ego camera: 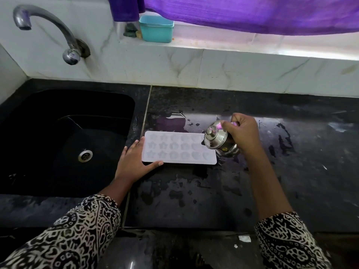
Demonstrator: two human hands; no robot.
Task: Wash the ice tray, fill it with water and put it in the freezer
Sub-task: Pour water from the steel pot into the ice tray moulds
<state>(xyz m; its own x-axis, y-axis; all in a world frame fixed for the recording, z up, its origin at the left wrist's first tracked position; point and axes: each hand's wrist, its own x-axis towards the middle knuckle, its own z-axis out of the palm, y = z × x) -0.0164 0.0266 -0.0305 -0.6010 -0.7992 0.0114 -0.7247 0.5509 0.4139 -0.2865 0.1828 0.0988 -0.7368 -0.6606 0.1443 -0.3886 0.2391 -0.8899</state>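
Ice tray (174, 150) flat, long axis left-right — left hand (134, 162) spread at its end, right hand (243, 133) grips steel kettle (217, 141).

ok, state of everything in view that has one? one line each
ice tray: flat on the counter, cavities up; fill level unclear
steel lidded pot: lid on, tipped toward the tray's right end; no stream visible
left hand: fingers straight, against the tray's left edge
right hand: holding the pot
tap: not running
sink: drain unplugged
counter: wet in patches
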